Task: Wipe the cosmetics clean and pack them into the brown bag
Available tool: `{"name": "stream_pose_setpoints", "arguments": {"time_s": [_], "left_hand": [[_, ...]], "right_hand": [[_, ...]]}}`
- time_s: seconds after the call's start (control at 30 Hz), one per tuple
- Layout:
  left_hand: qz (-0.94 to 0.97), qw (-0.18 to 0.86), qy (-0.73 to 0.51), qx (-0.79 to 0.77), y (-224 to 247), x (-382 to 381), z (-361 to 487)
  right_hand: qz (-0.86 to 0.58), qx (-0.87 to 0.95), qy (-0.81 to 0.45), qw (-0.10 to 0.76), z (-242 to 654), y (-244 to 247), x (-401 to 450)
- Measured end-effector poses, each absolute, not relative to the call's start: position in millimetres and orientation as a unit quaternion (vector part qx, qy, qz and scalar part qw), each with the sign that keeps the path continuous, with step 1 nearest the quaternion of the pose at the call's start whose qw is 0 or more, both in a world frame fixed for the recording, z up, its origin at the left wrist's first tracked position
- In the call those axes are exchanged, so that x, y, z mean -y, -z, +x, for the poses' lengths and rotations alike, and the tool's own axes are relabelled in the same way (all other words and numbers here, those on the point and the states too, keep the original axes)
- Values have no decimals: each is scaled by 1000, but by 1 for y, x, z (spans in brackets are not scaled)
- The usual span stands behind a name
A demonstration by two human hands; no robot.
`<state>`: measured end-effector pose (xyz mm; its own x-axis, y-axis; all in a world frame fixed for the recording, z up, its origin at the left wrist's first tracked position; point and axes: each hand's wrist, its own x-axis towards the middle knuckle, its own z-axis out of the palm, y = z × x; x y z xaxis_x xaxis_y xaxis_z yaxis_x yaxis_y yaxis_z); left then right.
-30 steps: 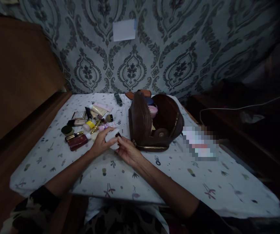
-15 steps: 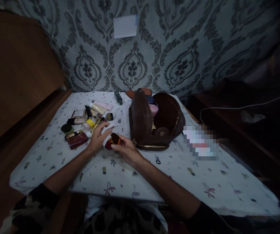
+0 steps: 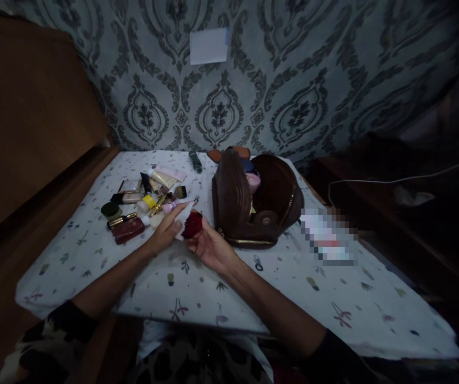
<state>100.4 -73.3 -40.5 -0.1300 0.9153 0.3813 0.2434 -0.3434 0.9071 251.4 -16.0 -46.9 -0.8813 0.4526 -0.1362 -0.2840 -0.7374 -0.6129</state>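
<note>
My left hand pinches a crumpled white wipe and presses it against a small round dark-red item, perhaps a compact. My right hand grips that item from the right, fingers curled round its edge and underside. Its exact kind is not clear in the dim light. Just left of my hands lies a cluster of cosmetics: a dark red bottle, a yellow-and-white container, a cream tube and a round dark green jar. To the right stands an unzipped brown bag.
A pink pouch-like thing shows inside the bag. Behind the bag lies an orange-brown item, with a dark green tube to its left. A blurred-out object lies at right on the patterned tablecloth. A wooden panel borders the left.
The round item has turned in my right hand, from a dark, orange-rimmed side to a dark-red one. The white wipe has moved right, up against it.
</note>
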Motion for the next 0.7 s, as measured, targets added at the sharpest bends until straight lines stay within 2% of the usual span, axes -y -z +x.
{"name": "stream_pose_setpoints", "arguments": {"time_s": [0.13, 0.3, 0.7], "left_hand": [[642, 185, -527, -525, 48, 73, 101], [698, 16, -490, -521, 50, 77, 100], [714, -32, -466, -522, 38, 82, 94]], "right_hand": [[-141, 280, -920, 235, 250, 47, 19], [-142, 290, -918, 228, 252, 45, 25], [-178, 327, -899, 232, 251, 42, 28]]}}
